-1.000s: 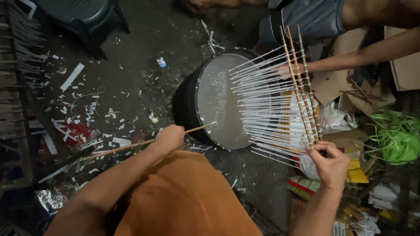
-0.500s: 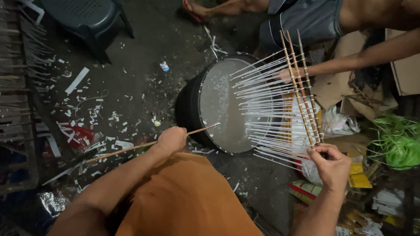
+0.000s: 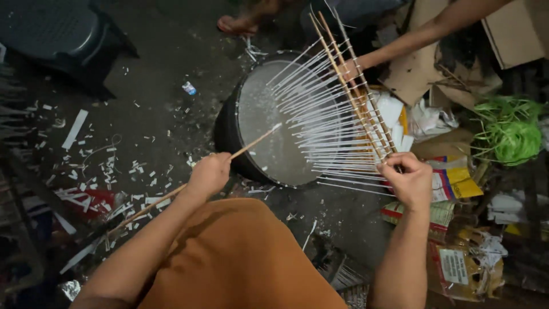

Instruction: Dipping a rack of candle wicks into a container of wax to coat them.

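Two hands are engaged at once: the left hand (image 3: 209,174) is clamped, fingers closed, around a long bamboo stick (image 3: 189,184), and the right hand (image 3: 407,182) is pinched shut on the lower end of a rack of thin white sticks (image 3: 334,123) strung on bamboo slats. Since half a second ago the stick has been swung inward, so that its whitened tip is now held over the grey liquid in the black tub (image 3: 274,123) instead of at the near rim; the rack has been kept fanned above the tub at about 1 o'clock of it, which suggests the dipping or stirring work is under way rather than finished. A co-worker's hand (image 3: 350,68) is seen gripping the far end of the rack at 12 o'clock. At 3 o'clock of the right hand a flat yellow and red package (image 3: 454,180) is lain on the floor, and at 5 o'clock a reddish packet with a pale rectangular label (image 3: 457,266). A bundle of green strips (image 3: 509,134) is seen at 2 o'clock, brown cardboard (image 3: 420,71) beyond it.
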